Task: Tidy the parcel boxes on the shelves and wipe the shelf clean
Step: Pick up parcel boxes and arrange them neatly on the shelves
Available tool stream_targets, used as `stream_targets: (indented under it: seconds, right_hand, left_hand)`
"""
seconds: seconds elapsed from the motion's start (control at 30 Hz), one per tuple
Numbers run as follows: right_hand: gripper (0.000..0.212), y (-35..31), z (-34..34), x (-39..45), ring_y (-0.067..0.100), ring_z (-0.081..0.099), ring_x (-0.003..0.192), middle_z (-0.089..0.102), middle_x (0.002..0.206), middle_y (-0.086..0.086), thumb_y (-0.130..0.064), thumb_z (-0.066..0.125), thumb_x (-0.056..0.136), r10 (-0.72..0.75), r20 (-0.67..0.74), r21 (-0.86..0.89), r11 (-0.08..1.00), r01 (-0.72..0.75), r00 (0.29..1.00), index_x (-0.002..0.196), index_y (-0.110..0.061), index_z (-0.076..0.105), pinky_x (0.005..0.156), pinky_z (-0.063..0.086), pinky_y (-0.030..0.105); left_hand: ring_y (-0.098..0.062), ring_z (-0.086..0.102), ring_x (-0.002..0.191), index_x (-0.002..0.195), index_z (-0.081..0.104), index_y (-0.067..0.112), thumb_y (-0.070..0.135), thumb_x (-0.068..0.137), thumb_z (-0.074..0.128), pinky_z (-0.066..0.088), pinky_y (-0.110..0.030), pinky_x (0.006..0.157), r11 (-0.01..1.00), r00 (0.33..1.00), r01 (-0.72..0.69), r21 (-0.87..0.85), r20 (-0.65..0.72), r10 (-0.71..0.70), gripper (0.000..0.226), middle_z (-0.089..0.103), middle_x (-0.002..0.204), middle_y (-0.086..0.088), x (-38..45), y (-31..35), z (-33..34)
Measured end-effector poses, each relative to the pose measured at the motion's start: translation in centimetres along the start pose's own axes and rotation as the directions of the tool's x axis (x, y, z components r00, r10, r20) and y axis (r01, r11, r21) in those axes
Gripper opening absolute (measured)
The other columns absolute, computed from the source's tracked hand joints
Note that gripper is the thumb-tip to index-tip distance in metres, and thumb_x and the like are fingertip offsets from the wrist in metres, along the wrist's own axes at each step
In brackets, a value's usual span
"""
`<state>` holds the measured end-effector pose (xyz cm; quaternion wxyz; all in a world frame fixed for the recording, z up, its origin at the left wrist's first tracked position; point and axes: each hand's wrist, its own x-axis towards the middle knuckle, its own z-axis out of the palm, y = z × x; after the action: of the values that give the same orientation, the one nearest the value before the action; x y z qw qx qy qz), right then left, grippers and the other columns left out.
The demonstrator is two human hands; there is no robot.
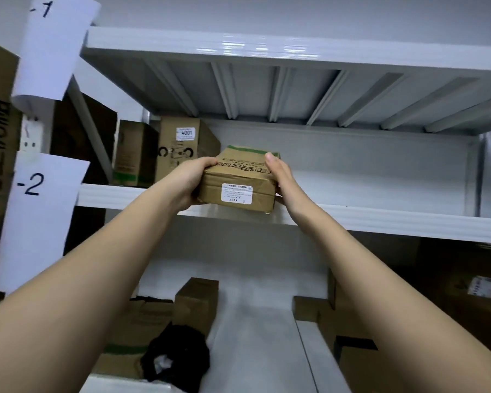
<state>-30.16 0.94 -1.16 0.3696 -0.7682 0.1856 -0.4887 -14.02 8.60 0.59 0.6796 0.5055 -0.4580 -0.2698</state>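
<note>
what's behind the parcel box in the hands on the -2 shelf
Behind the held parcel box, bare white shelf runs to the back wall. Back left stand two upright cartons, one labelled 4001. The box covers the strip of shelf directly behind it.

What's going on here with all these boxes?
A person is sorting parcels on white metal shelves. The left hand and right hand grip a small brown parcel box from either side, at the front edge of the middle shelf. Two taller boxes stand at that shelf's back left. More boxes and a black cloth lie on the shelf below.
</note>
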Motion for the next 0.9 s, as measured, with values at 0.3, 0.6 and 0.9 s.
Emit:
stream_targets:
  seconds: [0.3, 0.6, 0.9]
  right_hand:
    - [0.096, 0.3, 8.2, 4.5, 0.011, 0.029, 0.140, 0.025, 0.155, -0.003, -0.049, 0.059, 0.087, 0.105, 0.125, -0.162, 0.983, -0.084, 0.987, 0.154, -0.020, -0.003, 0.101, 0.023, 0.018]
    - [0.100, 0.1, 15.3, 9.0, 0.016, 0.041, 0.132, 0.034, 0.150, -0.005, -0.073, 0.052, 0.079, 0.148, 0.121, -0.269, 0.957, -0.111, 0.982, 0.153, -0.025, 0.006, 0.109, 0.030, 0.027]
    - [0.107, 0.0, 20.9, 12.3, 0.020, 0.049, 0.124, 0.046, 0.141, 0.000, -0.087, 0.047, 0.059, 0.138, 0.138, -0.381, 0.921, -0.076, 0.981, 0.145, -0.026, 0.029, 0.108, 0.038, 0.040]
  left_hand:
    - [-0.015, 0.060, 0.065, 0.085, 0.053, 0.018, 0.033, 0.096, 0.043, 0.049, -0.028, 0.057, 0.992, 0.997, 0.031, 0.124, -0.074, -0.022, 0.021, 0.061, 0.073, -0.002, 4.1, 1.0, -8.8]
    - [-0.012, 0.055, 0.060, 0.077, 0.052, 0.021, 0.050, 0.095, 0.040, 0.045, -0.023, 0.054, 0.951, 0.998, -0.050, 0.305, -0.029, 0.062, 0.037, 0.058, 0.065, 0.001, 7.1, 1.2, -16.3]
    - [-0.024, 0.054, 0.085, 0.104, 0.055, 0.011, 0.049, 0.097, 0.035, 0.042, -0.032, 0.074, 0.752, 0.990, -0.031, 0.659, -0.081, 0.112, 0.043, 0.059, 0.100, -0.010, 11.1, 1.2, -22.3]
